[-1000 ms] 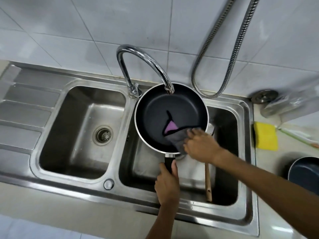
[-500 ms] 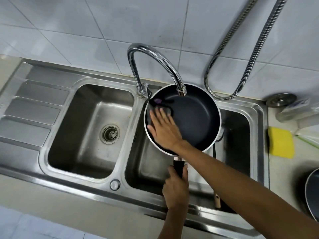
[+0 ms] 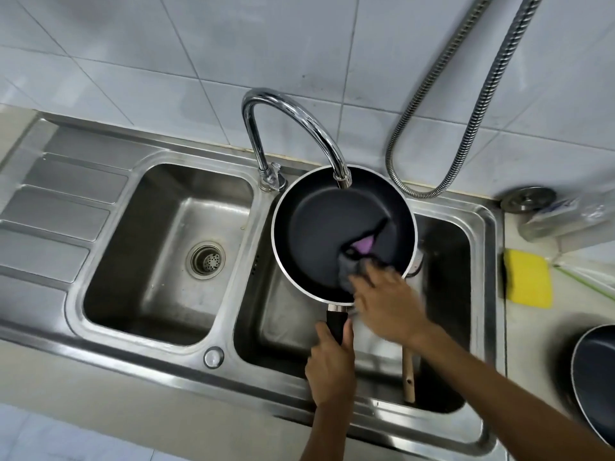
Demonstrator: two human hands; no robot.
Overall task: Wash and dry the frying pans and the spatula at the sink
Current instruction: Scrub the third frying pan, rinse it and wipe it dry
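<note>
Head: left fingers wrap pan handle; right fingers hold cloth.

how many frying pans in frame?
2. One frying pan over the right basin, handle gripped by the left hand. Second pan on the counter, far right, cut off by the frame; more may be hidden.

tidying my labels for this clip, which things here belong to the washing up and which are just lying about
In the job: black frying pan with silver rim, gripped by the left hand; grey and purple cloth in the right hand; wooden spatula handle in the steel sink; second dark pan.
Lying about: yellow sponge; ribbed metal hose; round metal strainer lid; clear plastic wrapper.
</note>
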